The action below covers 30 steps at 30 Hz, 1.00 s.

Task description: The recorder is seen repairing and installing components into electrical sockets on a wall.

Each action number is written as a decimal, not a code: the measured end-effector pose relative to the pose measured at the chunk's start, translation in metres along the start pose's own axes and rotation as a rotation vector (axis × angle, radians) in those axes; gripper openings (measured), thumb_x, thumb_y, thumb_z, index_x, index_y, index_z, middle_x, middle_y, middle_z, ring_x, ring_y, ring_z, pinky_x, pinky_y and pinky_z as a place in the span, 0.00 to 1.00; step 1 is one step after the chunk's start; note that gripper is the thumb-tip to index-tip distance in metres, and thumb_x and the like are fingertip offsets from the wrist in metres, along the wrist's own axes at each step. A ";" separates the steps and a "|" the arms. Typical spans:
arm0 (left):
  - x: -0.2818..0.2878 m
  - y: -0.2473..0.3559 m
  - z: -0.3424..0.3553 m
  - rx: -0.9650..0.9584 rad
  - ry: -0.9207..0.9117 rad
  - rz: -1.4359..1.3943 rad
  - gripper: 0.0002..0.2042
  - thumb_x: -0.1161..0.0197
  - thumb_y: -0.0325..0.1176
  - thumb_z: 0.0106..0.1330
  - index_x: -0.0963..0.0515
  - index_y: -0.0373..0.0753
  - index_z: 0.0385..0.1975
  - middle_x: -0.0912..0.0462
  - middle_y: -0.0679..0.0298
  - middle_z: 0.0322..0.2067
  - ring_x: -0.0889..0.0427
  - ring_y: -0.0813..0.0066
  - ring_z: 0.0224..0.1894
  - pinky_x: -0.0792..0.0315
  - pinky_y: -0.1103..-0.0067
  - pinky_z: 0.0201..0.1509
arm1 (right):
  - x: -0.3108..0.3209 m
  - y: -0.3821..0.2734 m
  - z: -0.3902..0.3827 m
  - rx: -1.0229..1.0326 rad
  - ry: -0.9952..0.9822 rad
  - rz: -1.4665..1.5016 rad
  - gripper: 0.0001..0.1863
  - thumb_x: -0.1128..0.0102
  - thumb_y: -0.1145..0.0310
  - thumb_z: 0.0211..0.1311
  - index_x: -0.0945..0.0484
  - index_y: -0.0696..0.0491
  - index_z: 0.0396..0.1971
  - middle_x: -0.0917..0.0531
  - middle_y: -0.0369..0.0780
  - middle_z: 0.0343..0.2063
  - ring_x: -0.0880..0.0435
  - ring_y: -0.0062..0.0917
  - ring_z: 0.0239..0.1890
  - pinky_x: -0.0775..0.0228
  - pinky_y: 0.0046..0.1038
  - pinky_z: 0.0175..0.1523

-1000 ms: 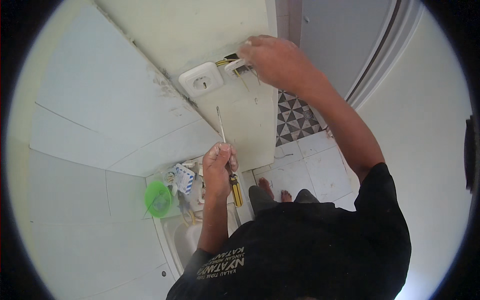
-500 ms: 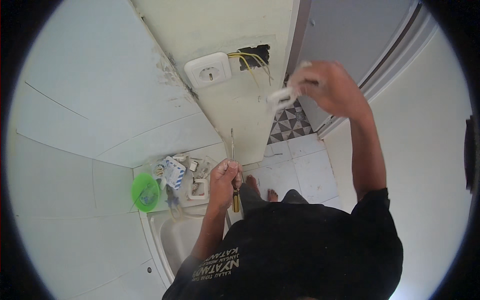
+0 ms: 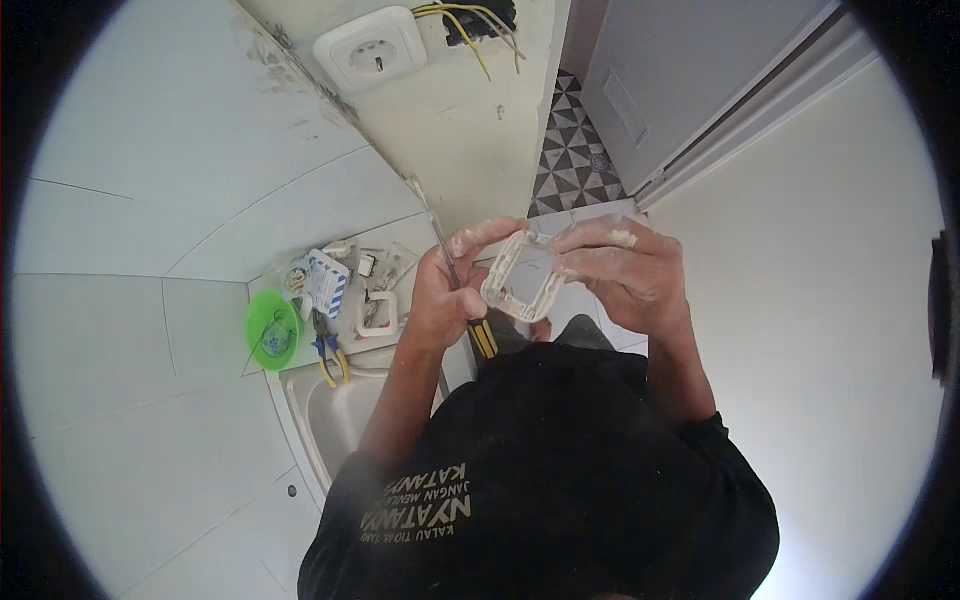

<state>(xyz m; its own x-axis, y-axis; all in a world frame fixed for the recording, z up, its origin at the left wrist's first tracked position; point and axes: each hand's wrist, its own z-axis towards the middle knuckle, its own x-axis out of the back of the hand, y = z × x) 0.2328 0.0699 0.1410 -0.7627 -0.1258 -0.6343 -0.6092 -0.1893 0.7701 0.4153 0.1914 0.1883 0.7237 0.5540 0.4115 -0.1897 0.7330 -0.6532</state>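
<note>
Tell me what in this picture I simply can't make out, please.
- Head view: the screwdriver tip blurs against the wall; the left hand covers its middle.
- White frame: its right edge sits under the right hand.
- Wall opening: cut off by the top edge.
- Small parts beside the green bowl: too small to identify.

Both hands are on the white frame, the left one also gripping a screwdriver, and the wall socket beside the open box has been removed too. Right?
Not quite. In the head view the socket is on the wall, beside the open box with loose wires. Both the left hand and right hand hold the frame, the left also gripping the screwdriver.
</note>
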 end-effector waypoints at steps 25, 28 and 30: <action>0.027 0.002 -0.043 -0.214 -0.142 -0.014 0.45 0.17 0.36 0.37 0.35 0.28 0.58 0.29 0.55 0.55 0.21 0.70 0.45 0.24 0.79 0.43 | -0.047 -0.013 0.026 0.153 -0.198 0.161 0.13 0.34 0.80 0.47 0.20 0.53 0.35 0.17 0.40 0.37 0.16 0.31 0.34 0.23 0.27 0.38; 0.031 -0.018 -0.060 -0.264 -0.031 -0.402 0.46 0.21 0.43 0.45 0.39 0.34 0.63 0.31 0.57 0.57 0.25 0.81 0.33 0.29 0.85 0.34 | -0.065 -0.004 0.028 -0.051 -0.133 0.220 0.13 0.30 0.72 0.50 0.23 0.55 0.35 0.18 0.41 0.33 0.17 0.30 0.29 0.25 0.26 0.36; 0.035 -0.034 -0.066 -0.337 0.056 -0.603 0.45 0.29 0.55 0.52 0.45 0.44 0.67 0.32 0.62 0.60 0.42 0.90 0.21 0.44 0.89 0.23 | -0.071 -0.005 0.023 -0.218 -0.314 0.223 0.13 0.30 0.69 0.50 0.25 0.56 0.33 0.19 0.41 0.31 0.18 0.31 0.28 0.26 0.26 0.35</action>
<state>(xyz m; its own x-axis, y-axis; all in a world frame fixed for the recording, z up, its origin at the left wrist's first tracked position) 0.2406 0.0071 0.0882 -0.2945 0.0482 -0.9544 -0.8158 -0.5329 0.2248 0.3491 0.1576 0.1772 0.4379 0.8069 0.3964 -0.1498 0.5002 -0.8528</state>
